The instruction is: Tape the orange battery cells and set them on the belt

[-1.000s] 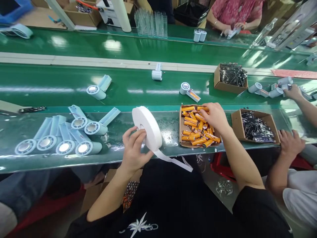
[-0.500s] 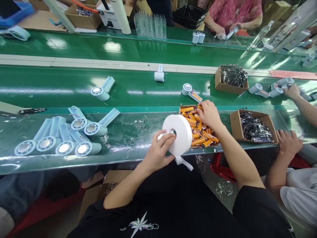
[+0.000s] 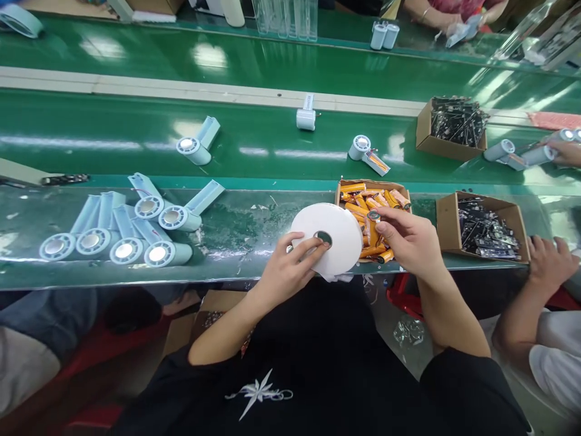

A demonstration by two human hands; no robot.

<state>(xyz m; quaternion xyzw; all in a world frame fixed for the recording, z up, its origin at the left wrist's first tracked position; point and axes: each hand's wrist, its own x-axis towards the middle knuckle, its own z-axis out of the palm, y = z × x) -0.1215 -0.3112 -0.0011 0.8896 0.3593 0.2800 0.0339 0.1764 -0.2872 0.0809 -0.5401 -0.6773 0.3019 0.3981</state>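
Observation:
My left hand [image 3: 290, 266] grips a wide roll of white tape [image 3: 342, 242], with fingers at its centre hole and a loose end hanging below. Between the thumb and fingers of my right hand [image 3: 411, 239] is an orange battery [image 3: 373, 225], its dark end turned up. That hand is over the front right of a cardboard box [image 3: 338, 192] filled with orange batteries [image 3: 363, 201]. The tape roll covers the box's front left part.
Several light blue fan housings [image 3: 158, 254] lie left on the bench; others, including one fan housing [image 3: 194, 150], lie on the green belt [image 3: 258, 133]. Boxes of dark circuit boards [image 3: 488, 233] and dark parts [image 3: 458, 124] stand right. A co-worker's hand [image 3: 551, 260] rests at the bench edge.
My right hand has drawn back from the box's far side toward me, now with a battery in its fingers. The tape roll has turned flatter to view. The camera has tilted down.

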